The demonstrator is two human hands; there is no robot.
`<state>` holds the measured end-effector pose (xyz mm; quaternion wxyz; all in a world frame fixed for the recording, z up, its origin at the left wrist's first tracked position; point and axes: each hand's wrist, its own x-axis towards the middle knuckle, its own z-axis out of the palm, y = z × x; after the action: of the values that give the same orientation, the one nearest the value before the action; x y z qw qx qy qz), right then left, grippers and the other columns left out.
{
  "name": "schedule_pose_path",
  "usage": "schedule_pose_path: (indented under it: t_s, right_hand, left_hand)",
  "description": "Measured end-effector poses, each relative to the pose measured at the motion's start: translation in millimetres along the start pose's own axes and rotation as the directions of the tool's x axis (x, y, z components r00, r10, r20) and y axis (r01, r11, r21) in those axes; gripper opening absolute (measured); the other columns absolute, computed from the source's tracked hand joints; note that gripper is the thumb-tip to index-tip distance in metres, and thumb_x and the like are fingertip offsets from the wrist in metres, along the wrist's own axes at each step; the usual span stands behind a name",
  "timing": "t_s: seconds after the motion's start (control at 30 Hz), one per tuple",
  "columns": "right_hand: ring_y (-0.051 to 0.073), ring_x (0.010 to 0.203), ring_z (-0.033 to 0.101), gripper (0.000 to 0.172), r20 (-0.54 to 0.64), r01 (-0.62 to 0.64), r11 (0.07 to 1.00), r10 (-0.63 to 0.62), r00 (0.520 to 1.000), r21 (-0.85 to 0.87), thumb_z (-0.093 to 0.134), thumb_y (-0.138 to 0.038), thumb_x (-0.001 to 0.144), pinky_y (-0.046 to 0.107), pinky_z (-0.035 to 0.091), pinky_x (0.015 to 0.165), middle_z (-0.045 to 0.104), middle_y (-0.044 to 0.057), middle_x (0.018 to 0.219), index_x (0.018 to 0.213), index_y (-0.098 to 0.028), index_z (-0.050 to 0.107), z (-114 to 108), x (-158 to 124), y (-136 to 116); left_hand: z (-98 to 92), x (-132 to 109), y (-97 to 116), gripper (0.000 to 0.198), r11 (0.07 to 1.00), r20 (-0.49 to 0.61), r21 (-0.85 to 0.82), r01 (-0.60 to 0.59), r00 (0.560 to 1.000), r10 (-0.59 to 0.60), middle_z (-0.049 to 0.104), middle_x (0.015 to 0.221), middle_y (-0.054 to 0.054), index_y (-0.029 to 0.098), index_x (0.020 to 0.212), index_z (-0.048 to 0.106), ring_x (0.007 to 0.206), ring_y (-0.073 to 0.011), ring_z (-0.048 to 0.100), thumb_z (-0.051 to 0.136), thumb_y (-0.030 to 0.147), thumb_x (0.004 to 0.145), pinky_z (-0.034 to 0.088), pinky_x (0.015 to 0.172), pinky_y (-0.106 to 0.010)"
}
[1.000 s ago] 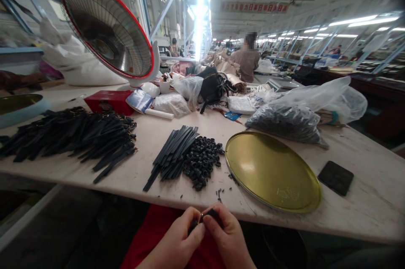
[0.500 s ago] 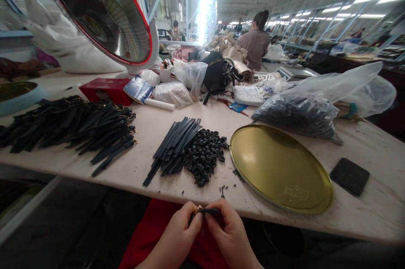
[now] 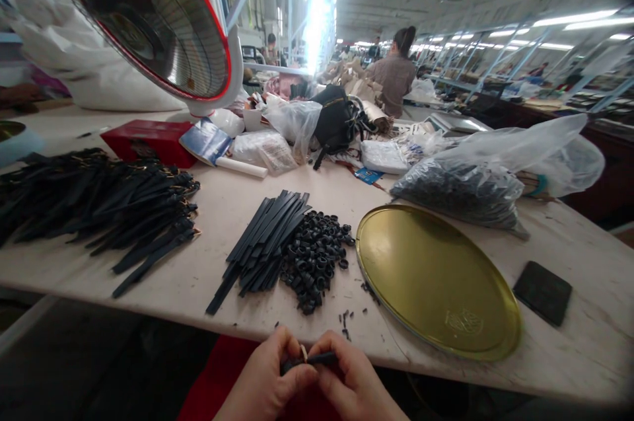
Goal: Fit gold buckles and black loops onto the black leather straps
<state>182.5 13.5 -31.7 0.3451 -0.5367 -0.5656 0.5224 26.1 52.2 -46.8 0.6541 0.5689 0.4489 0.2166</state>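
Observation:
Just in front of the table edge, my left hand (image 3: 272,375) and my right hand (image 3: 351,378) meet with fingers pinched on one short black strap (image 3: 324,359). Between the fingertips shows a small gold-coloured metal piece (image 3: 304,353); its exact shape is too small to make out. Beyond the hands on the table lies a stack of flat black straps (image 3: 262,242), touching a heap of small black loops (image 3: 317,256). A large pile of black straps with gold-coloured metal ends (image 3: 109,203) lies to the left.
An oval gold tray (image 3: 436,275) rests at the right, beside a dark square pad (image 3: 542,292). Behind are a filled clear plastic bag (image 3: 460,186), a red box (image 3: 151,142), a black bag (image 3: 337,120) and a red-rimmed fan heater (image 3: 148,18). Another person (image 3: 393,77) is farther back.
The view has tilted and shifted slightly, so the table items appear lower. Both hands stay on the strap; its metal piece has turned, and the hands sit a little lower in view.

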Motion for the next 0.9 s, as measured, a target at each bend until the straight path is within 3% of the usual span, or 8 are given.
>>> schedule_pose_path:
  t_s: [0.1,0.23,0.4,0.47,0.53,0.63,0.73,0.9]
  right_hand:
    - [0.017,0.072,0.054,0.021,0.068,-0.006,0.996,0.012,0.998,-0.088,0.046,-0.034,0.082,0.027,0.041,0.066,0.06,0.003,0.076,0.083,-0.017,0.059,-32,20,-6]
    - [0.019,0.077,0.052,0.018,-0.335,-0.025,0.821,-0.205,0.92,-0.57,0.044,-0.027,0.084,0.032,0.038,0.073,0.056,0.006,0.082,0.083,-0.017,0.059,-81,72,5]
    - [0.018,0.072,0.048,0.01,-0.323,-0.042,0.727,-0.252,0.912,-0.685,0.051,-0.013,0.073,0.032,0.036,0.071,0.05,0.005,0.075,0.064,-0.017,0.054,-93,97,13]
    - [0.016,0.067,0.047,0.012,-0.316,-0.003,0.845,-0.197,0.928,-0.535,0.051,-0.023,0.077,0.03,0.037,0.065,0.05,0.003,0.072,0.067,-0.017,0.053,-79,80,3]
    - [0.013,0.059,0.045,0.022,-0.255,0.007,0.987,-0.049,0.966,-0.163,0.053,-0.038,0.077,0.027,0.037,0.059,0.048,0.0,0.064,0.069,-0.017,0.052,-59,54,-10]
    - [0.01,0.057,0.046,0.032,-0.164,-0.043,0.947,0.1,0.981,0.318,0.065,-0.045,0.068,0.024,0.038,0.058,0.051,-0.003,0.061,0.074,-0.016,0.053,-28,18,-25]
    - [0.008,0.054,0.046,0.037,-0.185,-0.016,0.883,0.115,0.976,0.468,0.072,-0.044,0.062,0.022,0.037,0.056,0.054,-0.004,0.063,0.081,-0.016,0.057,-8,-2,-23]
    - [0.01,0.053,0.048,0.037,-0.172,0.036,0.894,0.046,0.984,0.446,0.072,-0.046,0.062,0.023,0.037,0.056,0.055,-0.002,0.056,0.08,-0.015,0.061,4,-19,-6]
  left_hand:
    - [-1.1,6,9,0.026,0.992,0.024,0.11,-0.054,0.998,0.051,0.059,0.07,0.001,0.017,0.091,0.051,0.065,-0.0143,0.05,0.056,0.034,0.072,0.034,0.061,-0.023]
    - [-3.9,14,13,0.023,0.983,0.028,0.186,0.005,1.0,-0.01,0.051,0.056,0.004,0.016,0.076,0.053,0.056,-0.0128,0.045,0.046,0.038,0.079,0.031,0.055,-0.022]
    - [-5.9,16,12,0.027,0.996,-0.072,0.092,0.017,0.997,-0.01,0.046,0.052,0.005,0.017,0.074,0.05,0.053,-0.0122,0.042,0.045,0.043,0.08,0.031,0.054,-0.022]
    - [-4.6,12,17,0.028,0.996,-0.137,0.085,-0.021,0.99,0.033,0.046,0.052,0.005,0.017,0.072,0.05,0.053,-0.012,0.041,0.045,0.043,0.081,0.031,0.054,-0.022]
    - [-1.1,7,22,0.029,0.995,-0.19,0.069,-0.075,0.978,0.087,0.045,0.051,0.005,0.017,0.072,0.05,0.052,-0.0117,0.04,0.046,0.044,0.081,0.031,0.055,-0.022]
    - [7.0,-5,28,0.03,0.991,-0.187,0.035,-0.131,0.973,0.136,0.043,0.05,0.006,0.016,0.073,0.051,0.05,-0.0107,0.039,0.047,0.045,0.08,0.03,0.052,-0.021]
    - [12.5,-20,30,0.03,0.989,-0.11,0.042,-0.139,0.984,0.143,0.04,0.05,0.006,0.015,0.073,0.053,0.048,-0.0095,0.036,0.046,0.043,0.08,0.028,0.048,-0.02]
    - [8.7,-46,38,0.026,0.979,0.001,0.155,-0.136,0.99,0.138,0.041,0.052,0.006,0.014,0.076,0.058,0.046,-0.009,0.034,0.044,0.035,0.081,0.024,0.044,-0.019]
